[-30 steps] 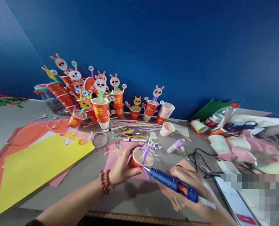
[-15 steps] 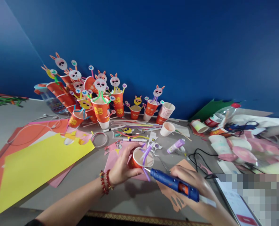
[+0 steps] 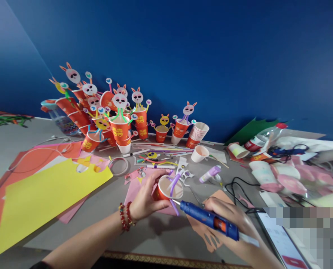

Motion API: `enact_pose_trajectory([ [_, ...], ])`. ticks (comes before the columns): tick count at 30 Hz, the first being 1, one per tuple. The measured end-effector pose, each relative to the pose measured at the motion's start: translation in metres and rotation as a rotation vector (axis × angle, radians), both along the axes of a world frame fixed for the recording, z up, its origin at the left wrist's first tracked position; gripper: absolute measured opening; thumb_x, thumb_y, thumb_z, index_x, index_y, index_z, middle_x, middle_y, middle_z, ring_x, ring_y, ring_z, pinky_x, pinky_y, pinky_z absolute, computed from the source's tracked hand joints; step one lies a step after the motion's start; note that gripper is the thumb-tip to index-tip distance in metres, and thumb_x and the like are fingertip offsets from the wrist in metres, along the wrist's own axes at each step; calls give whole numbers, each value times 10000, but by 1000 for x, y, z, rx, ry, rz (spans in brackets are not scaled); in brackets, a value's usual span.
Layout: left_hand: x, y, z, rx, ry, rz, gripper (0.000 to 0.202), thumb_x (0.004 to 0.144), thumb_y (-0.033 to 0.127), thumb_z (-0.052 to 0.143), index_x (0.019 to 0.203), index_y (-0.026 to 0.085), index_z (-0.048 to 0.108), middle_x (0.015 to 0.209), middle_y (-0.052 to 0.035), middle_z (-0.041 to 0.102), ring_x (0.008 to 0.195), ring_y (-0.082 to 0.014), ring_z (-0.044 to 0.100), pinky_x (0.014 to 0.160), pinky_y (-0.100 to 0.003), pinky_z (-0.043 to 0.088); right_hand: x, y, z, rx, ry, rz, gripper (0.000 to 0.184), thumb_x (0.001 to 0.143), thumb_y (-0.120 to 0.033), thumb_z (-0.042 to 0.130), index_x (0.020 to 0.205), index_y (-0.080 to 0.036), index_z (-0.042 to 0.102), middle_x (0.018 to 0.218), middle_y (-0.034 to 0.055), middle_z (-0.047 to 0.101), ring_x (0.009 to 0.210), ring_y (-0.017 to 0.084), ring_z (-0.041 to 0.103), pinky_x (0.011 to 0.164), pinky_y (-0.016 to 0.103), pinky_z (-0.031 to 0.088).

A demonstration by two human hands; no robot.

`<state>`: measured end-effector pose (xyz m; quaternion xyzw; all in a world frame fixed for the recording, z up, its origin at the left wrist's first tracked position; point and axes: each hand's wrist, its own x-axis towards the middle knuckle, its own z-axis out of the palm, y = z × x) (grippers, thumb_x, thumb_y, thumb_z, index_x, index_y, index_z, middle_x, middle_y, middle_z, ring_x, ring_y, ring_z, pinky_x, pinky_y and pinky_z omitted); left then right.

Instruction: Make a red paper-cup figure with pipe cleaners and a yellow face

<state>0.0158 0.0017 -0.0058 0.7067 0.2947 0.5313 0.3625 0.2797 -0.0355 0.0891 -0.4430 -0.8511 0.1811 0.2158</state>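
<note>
My left hand (image 3: 145,200) is closed round a red paper cup (image 3: 166,191) tilted toward me, just above the grey table (image 3: 113,194). A purple straw (image 3: 174,184) sticks out of the cup's white inside, and another purple piece hangs under its rim. My right hand (image 3: 228,216) grips a blue glue gun (image 3: 210,220). The gun's metal tip touches the cup's near rim beside the purple straw.
Several finished rabbit-faced red cups (image 3: 118,123) crowd the back by the blue wall. Yellow paper (image 3: 45,194) and red sheets lie left. A white cup (image 3: 199,153), a purple glue stick (image 3: 210,173), scissors (image 3: 185,173), black cables (image 3: 236,188) and pink scraps lie right.
Almost nothing has changed: the glue gun has crept slightly right and down while its tip stays at the cup's rim. My left hand keeps the cup still.
</note>
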Motion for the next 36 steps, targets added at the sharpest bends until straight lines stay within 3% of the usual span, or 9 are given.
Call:
enact_pose_trajectory([
  [5, 0, 0, -2, 3, -3, -7, 833, 761, 561, 751, 1437, 240, 387, 1402, -184, 524, 1313, -346, 519, 1095, -506, 437, 4, -2, -6, -47, 1, -15, 241, 873, -369, 663, 721, -235, 533, 659, 1, 647, 604, 189, 629, 516, 256, 408],
  [12, -2, 1, -2, 28, 41, 1, 840, 760, 565, 747, 1442, 247, 374, 1402, -188, 523, 1312, -360, 519, 1079, -528, 448, 4, -3, 2, -132, -8, 12, 214, 892, -341, 664, 736, -235, 563, 673, -11, 663, 621, 175, 632, 549, 250, 422],
  [21, -2, 0, 3, 73, 80, 0, 824, 780, 556, 729, 1450, 261, 352, 1399, -188, 524, 1305, -353, 523, 1056, -520, 470, 9, 0, -6, -62, -24, 9, 231, 915, -388, 612, 746, -237, 564, 688, -2, 651, 613, 166, 616, 541, 245, 386],
  [27, -3, 1, 2, 81, 102, 11, 827, 783, 558, 729, 1454, 254, 354, 1406, -184, 528, 1316, -355, 514, 1072, -525, 454, 9, 0, -2, -47, -37, 27, 279, 933, -407, 568, 719, -231, 538, 668, -4, 621, 605, 162, 598, 531, 246, 369],
  [36, -4, 2, 2, 158, 135, 33, 827, 799, 571, 708, 1460, 239, 338, 1381, -189, 548, 1283, -346, 546, 1051, -517, 471, 10, 0, 2, -105, -22, 55, 166, 908, -271, 596, 754, -228, 553, 701, -2, 637, 629, 157, 604, 546, 242, 371],
])
